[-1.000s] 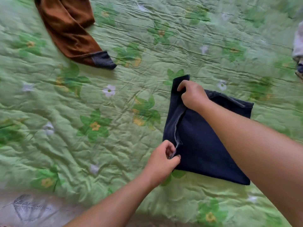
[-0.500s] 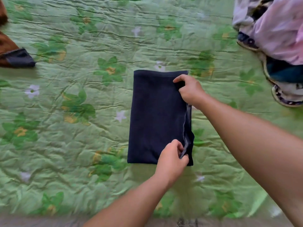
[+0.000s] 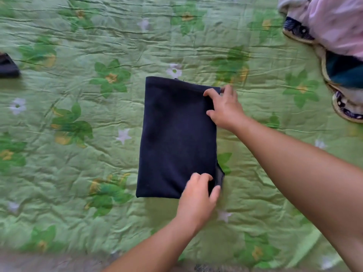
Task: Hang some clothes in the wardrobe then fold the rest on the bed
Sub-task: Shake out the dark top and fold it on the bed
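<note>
A navy garment (image 3: 176, 134), folded into a tall, neat rectangle, lies flat at the middle of the frame on the bed (image 3: 78, 173). The bed is covered by a crinkled green quilt printed with leaves and small white and yellow flowers.

The person's left hand (image 3: 198, 195) comes in from the bottom centre and sits at the garment's lower right corner. Its fingers (image 3: 198, 178) are curled together on top of the cloth, and the thumb (image 3: 216, 191) lies along the outer edge. A loose flap of the dark fabric is caught between them in a pinch.

The right hand (image 3: 225, 108) reaches in from the right side of the frame to the garment's upper right corner. Its fingers are spread. One fingertip (image 3: 208, 93) rests on the top edge, another pokes just past the corner, and the thumb touches the right-hand edge lower down. It touches the cloth rather than gripping it.

The quilt also carries a heap of unfolded clothes (image 3: 337, 26) in the upper right of the frame, well apart from the folded piece. Pale pink fabric lies on top of the heap, with a dark teal piece (image 3: 345, 71) and some patterned trim below it. At the far left edge a dark cuff (image 3: 7, 65) of another garment just enters the frame. Along the bottom edge the quilt ends in a blurred grey strip, too unclear to identify.
</note>
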The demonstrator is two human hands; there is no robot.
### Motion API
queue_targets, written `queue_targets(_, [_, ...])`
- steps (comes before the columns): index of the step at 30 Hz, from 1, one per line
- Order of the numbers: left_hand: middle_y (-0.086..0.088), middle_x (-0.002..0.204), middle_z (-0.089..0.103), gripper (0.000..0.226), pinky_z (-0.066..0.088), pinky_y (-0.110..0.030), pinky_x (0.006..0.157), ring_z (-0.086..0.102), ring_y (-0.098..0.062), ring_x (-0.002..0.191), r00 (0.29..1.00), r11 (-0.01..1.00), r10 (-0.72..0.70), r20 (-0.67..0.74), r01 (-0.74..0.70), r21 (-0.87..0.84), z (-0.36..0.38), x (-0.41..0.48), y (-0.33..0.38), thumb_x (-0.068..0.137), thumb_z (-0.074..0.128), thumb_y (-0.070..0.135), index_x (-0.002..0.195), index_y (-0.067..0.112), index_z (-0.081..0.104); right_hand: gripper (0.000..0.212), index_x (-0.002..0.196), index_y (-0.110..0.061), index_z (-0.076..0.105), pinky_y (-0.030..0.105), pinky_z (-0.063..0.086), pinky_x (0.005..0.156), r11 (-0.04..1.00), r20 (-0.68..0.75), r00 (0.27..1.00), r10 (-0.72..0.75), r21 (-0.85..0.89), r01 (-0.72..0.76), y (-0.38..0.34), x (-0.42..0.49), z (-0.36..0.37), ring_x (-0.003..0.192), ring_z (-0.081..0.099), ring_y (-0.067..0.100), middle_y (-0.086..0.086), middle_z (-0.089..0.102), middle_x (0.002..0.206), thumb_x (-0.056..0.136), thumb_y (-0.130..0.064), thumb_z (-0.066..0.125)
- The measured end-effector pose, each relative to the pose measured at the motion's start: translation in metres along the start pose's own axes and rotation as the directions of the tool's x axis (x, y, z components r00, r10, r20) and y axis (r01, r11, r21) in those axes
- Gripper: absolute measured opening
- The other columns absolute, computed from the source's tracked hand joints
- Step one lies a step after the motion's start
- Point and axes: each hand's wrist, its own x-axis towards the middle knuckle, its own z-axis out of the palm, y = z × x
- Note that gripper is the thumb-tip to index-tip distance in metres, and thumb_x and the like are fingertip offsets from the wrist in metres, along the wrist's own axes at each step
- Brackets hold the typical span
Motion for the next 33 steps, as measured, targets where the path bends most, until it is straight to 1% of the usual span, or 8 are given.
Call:
queue_targets(3, [0.002, 0.133, 0.045, 0.051, 0.038, -0.045, 0.103, 0.044, -0.021, 0.125, 0.922, 0.986, 0.073, -0.381, -0.008, 0.169, -0.028, 0.001, -0.028, 0.087, 0.069, 0.037, 0.135, 0.028, 0.054, 0.067, 0.150, -0.037, 0.031, 0.051, 0.030, 0.113, 0.998, -0.034, 0.999, -0.024, -0.053, 0.022, -0.007, 0.012, -0.008, 0.144, 0.023, 0.034, 0.011, 0.025, 0.156, 0.091, -0.040, 0.064])
queue_targets(5, [-0.004, 0.146, 0.035, 0.070, 0.031, -0.053, 0.110, 0.037, -0.024, 0.134, 0.852, 0.969, -0.174, -0.494, 0.238, 0.069, -0.049, 0.002, -0.056, 0.083, 0.075, 0.036, 0.146, 0.029, 0.043, 0.074, 0.155, -0.032, 0.024, 0.054, 0.021, 0.120, 0.993, 0.025, 0.999, -0.047, -0.109, 0.050, -0.015, 0.024, -0.011, 0.147, 0.024, 0.032, 0.009, 0.032, 0.157, 0.093, -0.049, 0.060])
queue_targets(9, [-0.003, 0.132, 0.055, 0.066, 0.046, -0.036, 0.098, 0.056, -0.019, 0.119, 0.781, 0.811, -0.558, -0.282, 0.440, -0.387, -0.067, -0.005, -0.095, 0.081, 0.081, 0.037, 0.136, 0.022, 0.049, 0.078, 0.156, -0.028, 0.028, 0.050, 0.029, 0.118, 0.986, 0.121, 0.986, -0.115, -0.108, 0.129, -0.041, 0.041, -0.016, 0.141, 0.038, 0.034, 0.012, 0.041, 0.152, 0.091, -0.052, 0.063])
queue_targets(16, [-0.003, 0.095, 0.079, 0.023, 0.059, -0.034, 0.075, 0.075, -0.020, 0.087, 0.810, 0.471, -0.587, 0.014, 0.355, -0.808, -0.064, -0.021, -0.107, 0.080, 0.080, 0.007, 0.101, 0.014, 0.074, 0.032, 0.098, -0.019, 0.065, 0.031, 0.045, 0.066, 0.999, 0.216, 0.976, -0.038, 0.037, 0.030, -0.075, 0.058, -0.025, 0.086, 0.061, 0.025, 0.008, 0.068, 0.103, 0.075, -0.036, 0.079])
queue_targets(21, [-0.001, 0.084, 0.074, 0.020, 0.057, -0.031, 0.058, 0.070, -0.012, 0.067, 0.800, 0.216, -0.600, 0.020, 0.186, -0.959, -0.102, -0.012, -0.114, 0.086, 0.069, 0.000, 0.096, 0.016, 0.067, 0.023, 0.086, -0.018, 0.063, 0.028, 0.046, 0.061, 0.960, 0.230, 0.973, -0.005, 0.272, -0.059, -0.062, 0.048, -0.030, 0.080, 0.064, 0.023, 0.004, 0.066, 0.087, 0.073, -0.025, 0.081])
queue_targets(25, [0.003, 0.091, 0.071, 0.017, 0.056, -0.036, 0.056, 0.067, -0.013, 0.076, 0.823, 0.334, -0.557, -0.111, 0.100, -0.937, -0.163, 0.015, -0.126, 0.094, 0.067, 0.009, 0.102, 0.023, 0.062, 0.023, 0.099, -0.015, 0.071, 0.036, 0.055, 0.080, 0.834, 0.282, 0.957, 0.069, 0.510, -0.210, -0.036, 0.017, -0.031, 0.089, 0.070, 0.025, 0.007, 0.075, 0.098, 0.078, -0.017, 0.080])
queue_targets(30, [-0.001, 0.087, 0.073, 0.018, 0.056, -0.032, 0.067, 0.069, -0.009, 0.070, 0.817, 0.586, -0.453, -0.356, -0.029, -0.810, -0.252, 0.072, -0.140, 0.094, 0.070, 0.016, 0.106, 0.024, 0.058, 0.039, 0.123, -0.013, 0.066, 0.034, 0.061, 0.073, 0.366, 0.380, 0.924, 0.031, 0.856, -0.364, -0.027, -0.048, -0.003, 0.100, 0.074, 0.026, 0.005, 0.077, 0.110, 0.085, -0.006, 0.073])
queue_targets(33, [-0.001, 0.097, 0.074, 0.039, 0.055, -0.031, 0.064, 0.070, -0.012, 0.075, 0.886, 0.575, -0.435, -0.159, 0.138, -0.807, -0.263, 0.087, -0.150, 0.093, 0.072, 0.024, 0.125, 0.030, 0.052, 0.045, 0.122, -0.026, 0.060, 0.037, 0.059, 0.067, 0.346, 0.433, 0.897, 0.094, 0.830, -0.437, -0.028, -0.073, 0.028, 0.095, 0.074, 0.024, 0.002, 0.075, 0.114, 0.085, -0.007, 0.075])
